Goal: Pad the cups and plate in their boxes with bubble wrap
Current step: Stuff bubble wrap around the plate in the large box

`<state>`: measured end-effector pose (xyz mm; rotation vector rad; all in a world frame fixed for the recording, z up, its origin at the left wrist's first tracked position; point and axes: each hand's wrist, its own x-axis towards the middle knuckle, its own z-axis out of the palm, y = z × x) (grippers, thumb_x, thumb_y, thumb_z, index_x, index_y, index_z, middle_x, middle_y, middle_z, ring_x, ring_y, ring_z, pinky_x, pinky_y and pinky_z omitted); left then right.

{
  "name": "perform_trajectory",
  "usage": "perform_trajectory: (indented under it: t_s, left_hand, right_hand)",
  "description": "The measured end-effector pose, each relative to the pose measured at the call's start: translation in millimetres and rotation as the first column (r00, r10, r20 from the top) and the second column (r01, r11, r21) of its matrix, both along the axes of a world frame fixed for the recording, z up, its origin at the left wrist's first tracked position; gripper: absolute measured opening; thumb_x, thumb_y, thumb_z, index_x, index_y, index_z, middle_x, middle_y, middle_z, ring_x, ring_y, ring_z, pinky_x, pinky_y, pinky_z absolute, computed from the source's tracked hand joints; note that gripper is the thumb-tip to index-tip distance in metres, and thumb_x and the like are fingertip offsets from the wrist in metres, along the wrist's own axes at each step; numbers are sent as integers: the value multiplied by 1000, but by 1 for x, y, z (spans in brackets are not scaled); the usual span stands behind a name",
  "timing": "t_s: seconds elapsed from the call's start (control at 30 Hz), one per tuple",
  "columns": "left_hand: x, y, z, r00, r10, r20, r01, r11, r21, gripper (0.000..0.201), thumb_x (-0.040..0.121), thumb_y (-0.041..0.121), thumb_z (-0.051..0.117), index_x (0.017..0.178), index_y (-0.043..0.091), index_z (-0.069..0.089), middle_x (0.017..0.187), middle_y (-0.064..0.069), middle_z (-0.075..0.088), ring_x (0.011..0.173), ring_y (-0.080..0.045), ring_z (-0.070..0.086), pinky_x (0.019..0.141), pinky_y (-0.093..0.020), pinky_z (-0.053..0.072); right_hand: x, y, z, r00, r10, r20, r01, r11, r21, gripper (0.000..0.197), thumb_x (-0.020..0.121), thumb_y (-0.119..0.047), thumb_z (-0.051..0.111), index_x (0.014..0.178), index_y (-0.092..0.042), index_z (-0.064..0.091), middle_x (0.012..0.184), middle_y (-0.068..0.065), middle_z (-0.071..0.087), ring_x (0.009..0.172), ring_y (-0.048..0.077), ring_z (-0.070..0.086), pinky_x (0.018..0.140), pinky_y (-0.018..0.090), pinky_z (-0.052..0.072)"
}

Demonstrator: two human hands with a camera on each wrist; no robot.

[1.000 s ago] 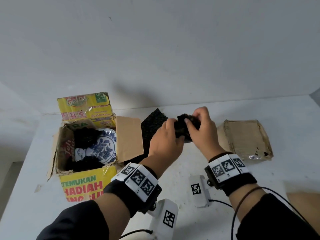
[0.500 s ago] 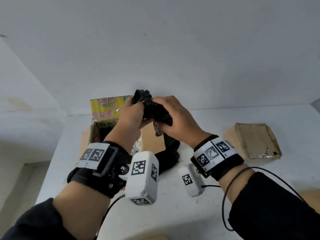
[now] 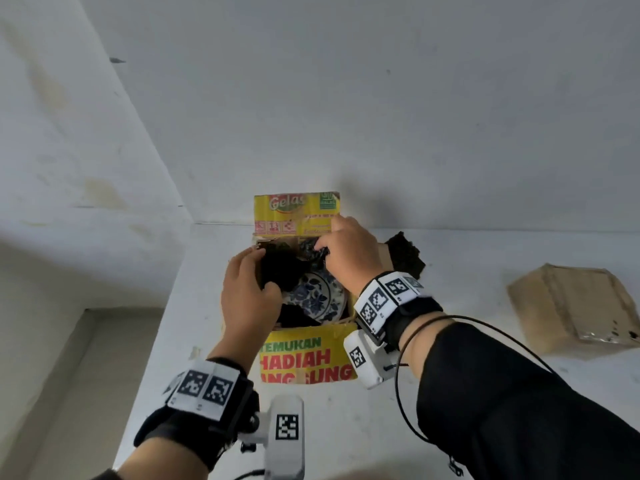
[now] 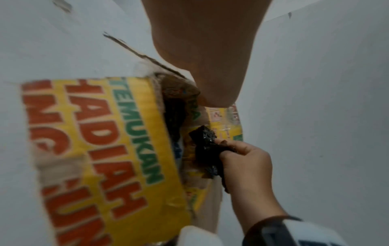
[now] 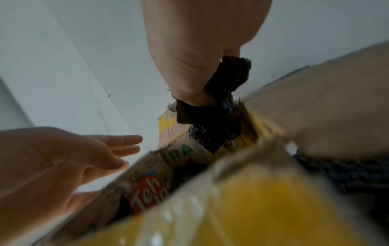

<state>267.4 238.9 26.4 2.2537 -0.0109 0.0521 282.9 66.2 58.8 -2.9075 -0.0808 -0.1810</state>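
Note:
A yellow printed cardboard box [image 3: 308, 355] stands open on the white table. A blue-and-white plate [image 3: 313, 296] lies in it, with black bubble wrap [image 3: 280, 271] packed along its left side. My right hand [image 3: 325, 247] grips a crumpled black wad of bubble wrap [image 3: 311, 251] at the box's far right corner; the left wrist view shows the same wad [image 4: 207, 149] just above the box rim. My left hand [image 3: 256, 271] hovers over the left side of the box. In the right wrist view the left hand [image 5: 84, 158] has straight fingers and holds nothing.
A loose sheet of black bubble wrap [image 3: 405, 254] lies behind the box's right flap. A shut brown cardboard box [image 3: 571, 306] sits at the right. The wall runs close behind the yellow box, and the table edge [image 3: 138, 341] drops off at the left.
Both hands came down from in front of the wall to the box. The left hand let go of the wad; the right hand alone now holds it at the far corner.

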Motion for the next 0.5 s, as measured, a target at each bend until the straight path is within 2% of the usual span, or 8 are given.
perform_trajectory:
  t_s: [0.07,0.13,0.2,0.27,0.33,0.43,0.5]
  left_hand:
    - [-2,7,-16,998,-55,29,54,998,28,56,85,1,49,139,11,41,148,0,33,136,-17,33,111,-37,33]
    - [-4,12,-28,993,-106,57,104,994,28,58,87,-2,46,143,10,35,153,2,26,140,-15,28,112,-35,31]
    - [-6,15,-36,984,-140,107,139,990,9,63,85,-7,42,145,11,32,154,2,24,140,-13,27,111,-30,31]
    - [-7,17,-42,974,-157,165,163,986,-23,66,82,-11,38,144,10,32,154,1,26,138,-9,26,109,-27,30]
    - [-7,17,-47,969,-155,194,169,984,-56,66,81,-10,35,144,10,33,153,1,27,136,-3,24,110,-26,29]
    - [-8,16,-52,969,-143,200,162,983,-83,65,80,-3,32,144,11,33,153,1,27,135,1,22,110,-23,26]
    - [-7,16,-52,970,-139,200,160,983,-88,64,79,2,30,143,11,34,152,3,27,134,4,21,109,-14,23]
  right_hand:
    - [5,9,-10,997,-22,-73,15,995,-100,30,89,0,48,105,-12,70,102,6,54,101,27,46,68,30,30]
    - [8,16,-17,990,-39,-133,9,974,-224,22,87,3,48,96,-5,67,106,8,54,103,29,44,71,32,29]
    - [8,23,-23,976,-41,-216,-41,932,-361,18,84,2,54,92,-7,67,110,9,54,109,31,40,84,35,34]
    - [6,28,-28,952,-76,-296,-80,872,-483,18,86,-9,56,98,-12,68,113,8,55,114,31,38,96,37,31]
    - [4,36,-34,926,-141,-349,-86,823,-561,24,89,-20,51,110,-14,61,113,6,54,114,28,37,99,36,29]
    - [3,46,-47,890,-206,-407,-46,847,-529,52,87,-25,50,131,-3,36,124,15,51,116,30,38,100,37,27]
    - [6,49,-53,871,-220,-440,19,909,-417,56,82,-24,56,129,-3,33,126,19,50,116,32,39,99,37,27]
